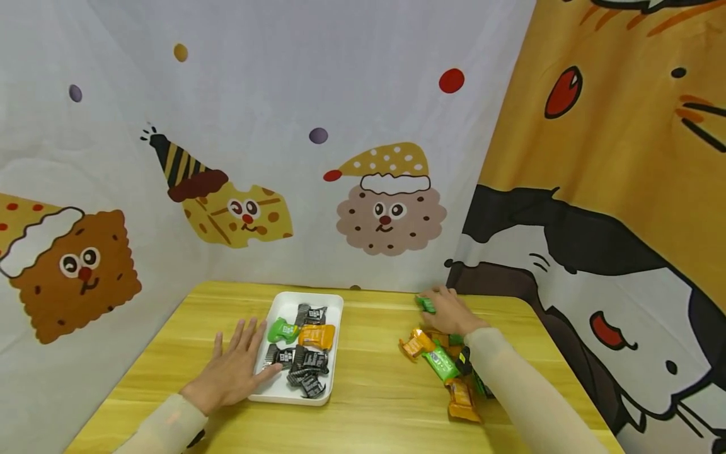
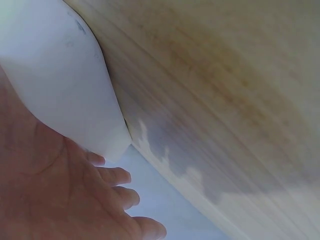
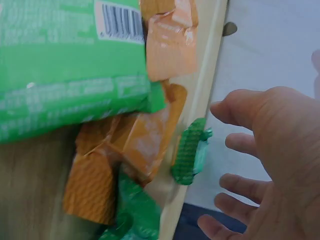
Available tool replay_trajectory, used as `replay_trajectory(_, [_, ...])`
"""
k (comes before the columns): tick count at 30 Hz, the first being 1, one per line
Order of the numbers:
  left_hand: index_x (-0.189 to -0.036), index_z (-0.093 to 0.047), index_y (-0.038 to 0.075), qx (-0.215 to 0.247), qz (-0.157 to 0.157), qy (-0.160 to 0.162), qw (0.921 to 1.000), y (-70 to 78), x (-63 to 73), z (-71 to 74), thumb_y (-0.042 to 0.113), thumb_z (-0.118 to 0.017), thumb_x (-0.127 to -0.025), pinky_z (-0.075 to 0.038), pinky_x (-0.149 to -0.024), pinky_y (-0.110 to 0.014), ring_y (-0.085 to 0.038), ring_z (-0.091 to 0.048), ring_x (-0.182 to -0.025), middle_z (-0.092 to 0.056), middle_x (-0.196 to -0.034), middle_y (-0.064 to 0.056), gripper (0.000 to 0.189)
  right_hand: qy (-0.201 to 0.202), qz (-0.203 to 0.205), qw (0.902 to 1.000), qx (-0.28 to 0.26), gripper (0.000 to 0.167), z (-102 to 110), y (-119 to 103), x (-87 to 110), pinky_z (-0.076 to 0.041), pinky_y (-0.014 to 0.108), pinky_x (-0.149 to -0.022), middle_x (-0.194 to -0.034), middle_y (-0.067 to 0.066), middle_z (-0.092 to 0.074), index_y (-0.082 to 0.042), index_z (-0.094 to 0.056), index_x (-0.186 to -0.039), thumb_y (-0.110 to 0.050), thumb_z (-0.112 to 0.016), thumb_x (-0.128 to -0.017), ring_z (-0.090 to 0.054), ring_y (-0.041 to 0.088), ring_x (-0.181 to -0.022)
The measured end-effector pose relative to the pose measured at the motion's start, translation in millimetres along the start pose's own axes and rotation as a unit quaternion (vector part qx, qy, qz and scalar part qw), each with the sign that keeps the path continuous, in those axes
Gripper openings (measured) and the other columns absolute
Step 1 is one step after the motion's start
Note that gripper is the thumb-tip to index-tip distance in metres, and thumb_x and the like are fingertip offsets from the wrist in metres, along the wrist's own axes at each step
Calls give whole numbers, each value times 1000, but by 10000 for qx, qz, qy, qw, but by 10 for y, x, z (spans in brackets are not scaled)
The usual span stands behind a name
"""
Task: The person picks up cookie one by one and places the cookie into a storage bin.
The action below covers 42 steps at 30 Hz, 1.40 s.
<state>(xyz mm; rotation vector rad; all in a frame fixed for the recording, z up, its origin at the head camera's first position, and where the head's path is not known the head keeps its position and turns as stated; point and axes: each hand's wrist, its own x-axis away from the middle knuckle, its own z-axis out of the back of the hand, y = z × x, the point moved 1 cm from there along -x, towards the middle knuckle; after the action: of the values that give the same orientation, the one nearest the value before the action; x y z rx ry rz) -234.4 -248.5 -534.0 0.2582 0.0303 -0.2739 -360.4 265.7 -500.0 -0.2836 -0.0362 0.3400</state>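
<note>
In the head view a white tray (image 1: 336, 315) holds several small wrapped snacks: black packets (image 1: 312, 360), a green packet (image 1: 282, 330) and an orange packet (image 1: 316, 337). My left hand (image 1: 232, 369) lies spread along the tray's left side, its thumb over the rim. The left wrist view shows that palm (image 2: 55, 185) beside the tray wall (image 2: 75, 85). Toward the table's back right, my right hand (image 1: 448, 311) reaches past a pile of snacks to a small green packet (image 1: 426, 304). From the right wrist, its fingers look apart around that green packet (image 3: 191, 152).
The pile on the right includes a light-green packet (image 1: 441, 363), orange packets (image 1: 416, 344) and dark ones partly under the right forearm. The wooden table (image 1: 380, 378) meets a printed cloth (image 1: 283, 265) at the back and another (image 1: 624, 284) at the right.
</note>
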Motion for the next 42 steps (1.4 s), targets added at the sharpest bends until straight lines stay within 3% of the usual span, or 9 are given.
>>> replay_trajectory(8, [-185,-23,2,90,66,-88,9999,-13,9,6,74,-62,-112,-8,-136,-93,-61,-17,-178,-18,-192,-32,110,-378,-158,9987,-313,67,-34,42,12,-46,82,-127,-178,36,-44,-8,-52,-175,-24,-76,-115,-48,64,-160])
replay_trajectory(14, [-185,-23,1,83,66,-54,9999,-12,3,2,74,-62,-112,-10,-136,-93,-62,-18,-177,-19,-191,-32,110,-323,-24,9988,-368,66,-62,54,-16,-52,76,-125,-173,37,-51,-1,-55,-171,-18,-79,-112,-54,61,-157])
replay_trajectory(27, [-185,-22,2,144,96,-99,9998,-13,5,0,74,-61,-112,-8,-137,-92,-60,-17,-178,-18,-192,-32,109,-261,-104,9989,-382,58,-141,58,-92,-59,68,-120,-165,32,-57,-1,-66,-158,-12,-88,-105,-62,53,-150])
replay_trajectory(36, [-185,-21,2,41,115,-150,9998,-21,-28,-10,75,-60,-112,-8,-137,-92,-60,-17,-179,-19,-192,-32,110,-170,-54,9984,-538,47,-160,66,-108,-66,57,-107,-148,26,-70,0,-72,-145,0,-88,-101,-73,40,-129])
replay_trajectory(42, [-185,-20,2,47,127,-189,9997,-18,-6,-11,75,-60,-112,-8,-137,-91,-60,-17,-178,-18,-191,-32,111,-244,-86,9982,-549,44,-179,75,-108,-66,53,-101,-149,27,-67,-2,-72,-144,0,-87,-102,-73,36,-121])
